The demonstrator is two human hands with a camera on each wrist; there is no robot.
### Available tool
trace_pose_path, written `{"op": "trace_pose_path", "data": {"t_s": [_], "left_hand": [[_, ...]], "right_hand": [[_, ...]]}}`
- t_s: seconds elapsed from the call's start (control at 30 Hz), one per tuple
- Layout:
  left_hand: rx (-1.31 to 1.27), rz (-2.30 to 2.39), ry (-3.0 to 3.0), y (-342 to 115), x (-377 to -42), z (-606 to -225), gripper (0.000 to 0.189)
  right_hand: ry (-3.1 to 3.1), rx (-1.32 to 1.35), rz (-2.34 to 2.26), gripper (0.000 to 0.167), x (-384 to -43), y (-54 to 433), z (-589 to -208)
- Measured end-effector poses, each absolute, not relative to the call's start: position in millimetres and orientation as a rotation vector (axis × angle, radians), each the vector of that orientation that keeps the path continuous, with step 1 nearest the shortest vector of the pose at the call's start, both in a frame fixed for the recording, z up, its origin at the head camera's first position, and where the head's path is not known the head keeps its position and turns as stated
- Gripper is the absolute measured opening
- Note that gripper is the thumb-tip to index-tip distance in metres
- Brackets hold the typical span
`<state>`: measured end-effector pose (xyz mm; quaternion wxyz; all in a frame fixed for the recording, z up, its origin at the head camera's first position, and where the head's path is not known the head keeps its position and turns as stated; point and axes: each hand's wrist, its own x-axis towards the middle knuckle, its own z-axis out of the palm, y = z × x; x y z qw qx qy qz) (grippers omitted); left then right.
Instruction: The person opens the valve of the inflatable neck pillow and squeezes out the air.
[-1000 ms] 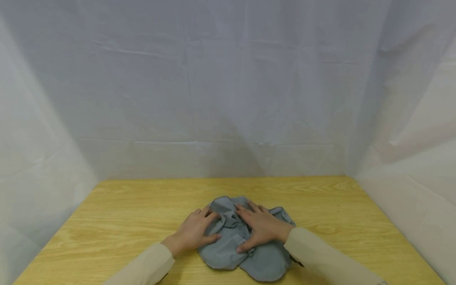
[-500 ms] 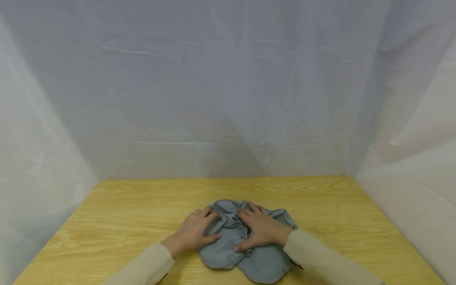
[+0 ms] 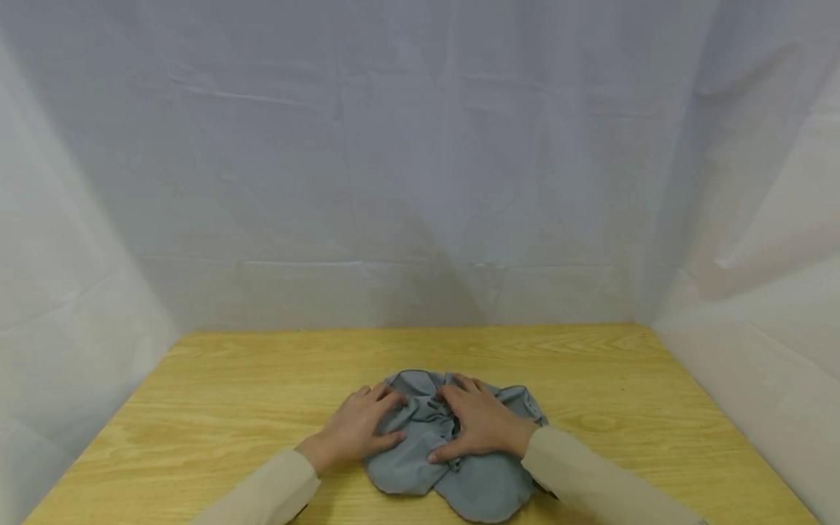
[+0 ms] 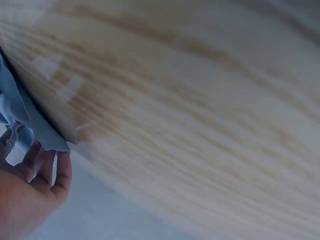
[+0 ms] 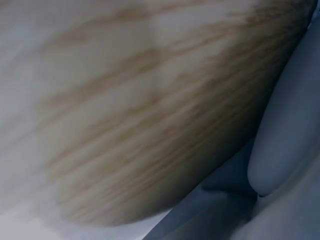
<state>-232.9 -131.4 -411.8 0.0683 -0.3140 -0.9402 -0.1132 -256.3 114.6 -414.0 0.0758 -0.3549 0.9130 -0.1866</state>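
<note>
A grey, crumpled, two-lobed fabric piece (image 3: 405, 463), shaped like a deflated neck pillow, lies on the wooden table with its rounded ends toward me. My left hand (image 3: 357, 430) rests on its left side, thumb and fingers spread apart. From the right, my right hand (image 3: 482, 423) presses on its middle, fingers extended over the gathered folds. In the left wrist view, a small clear plastic piece (image 4: 12, 136) shows beside the thumb, and the fabric's edge (image 4: 40, 127) overlaps the fingertips. Smooth grey fabric (image 5: 287, 120) fills the right side of the right wrist view, where the hand itself is hidden.
The wood-grain table (image 3: 249, 394) extends around the fabric on all sides. Pale, wrinkled sheeting (image 3: 407, 182) hangs behind the table and along both sides. Light beige sleeves (image 3: 272, 490) cover both forearms.
My right hand has shifted slightly left and toward me. The fabric's far edge has sunk lower, and its right lobe has slid slightly toward me. My left hand stays nearly still.
</note>
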Motion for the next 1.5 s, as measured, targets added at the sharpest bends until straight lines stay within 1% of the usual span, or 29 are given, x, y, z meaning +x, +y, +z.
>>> {"op": "trace_pose_path", "data": {"t_s": [0.13, 0.4, 0.63, 0.9, 1.0, 1.23, 1.5], "left_hand": [[-0.948, -0.343, -2.831, -131.6, -233.8, -411.9, 0.042], [-0.948, -0.315, -2.826, -132.2, -234.4, -412.1, 0.043], [-0.974, -0.282, -2.809, -131.6, -234.9, -411.3, 0.041], [-0.996, -0.28, -2.826, -130.4, -235.2, -410.0, 0.04], [-0.995, -0.286, -2.827, -130.3, -235.6, -409.5, 0.04], [-1.01, -0.294, -2.828, -130.8, -236.4, -408.7, 0.04], [-1.021, -0.308, -2.831, -131.3, -236.0, -408.2, 0.039]], "right_hand": [[2.718, -1.077, -0.574, 0.092, -255.1, 114.7, -413.3], [2.729, -1.153, -0.527, 0.071, -256.5, 114.2, -417.2], [2.753, -1.183, -0.536, 0.063, -255.0, 114.1, -416.2], [2.739, -1.148, -0.611, 0.054, -254.6, 114.2, -415.2], [2.727, -1.173, -0.604, 0.053, -255.7, 114.2, -415.0], [2.712, -1.212, -0.533, 0.058, -258.3, 113.2, -415.6], [2.715, -1.206, -0.481, 0.058, -259.1, 111.4, -415.8]]}}
